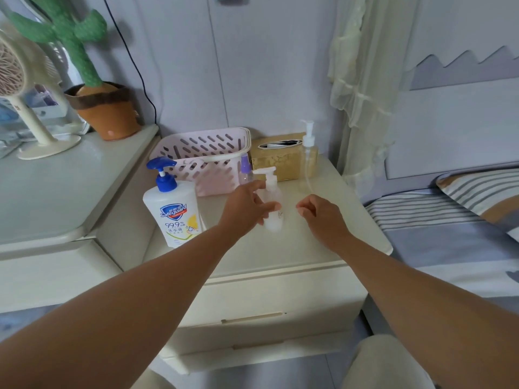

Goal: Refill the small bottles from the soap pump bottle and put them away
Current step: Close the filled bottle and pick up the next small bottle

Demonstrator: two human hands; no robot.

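The small pump bottle (271, 203) stands upright near the middle of the nightstand (351, 220), clear-walled with a white pump head, and the pale band at its bottom looks like a little soap or foam, though the blur there leaves that unsure. It is light and narrow-based, so a sideways brush from the reaching fingers could tip it, and a roll toward the front edge would take it to the floor. The left hand (245, 210) is spread wide with thumb and fingers on either side of the bottle, touching it or just about to, not yet closed around it. The right hand (320, 213) hovers just beside the bottle with its fingers loosely curled and nothing in them. If the pump head is unscrewed one-handed, the bottle may spin or slip, so both hands seem needed. The big soap bottle (175, 211), white with a blue pump, stands at the left front corner, close to the left forearm, and a careless swing could knock it off. Behind, a purple-capped spray bottle (245, 171) stands against the pink basket (207, 153); a tall clear pump bottle (308, 161) stands before the gold tissue box (276, 161) at the back edge, where a long reach might topple it.
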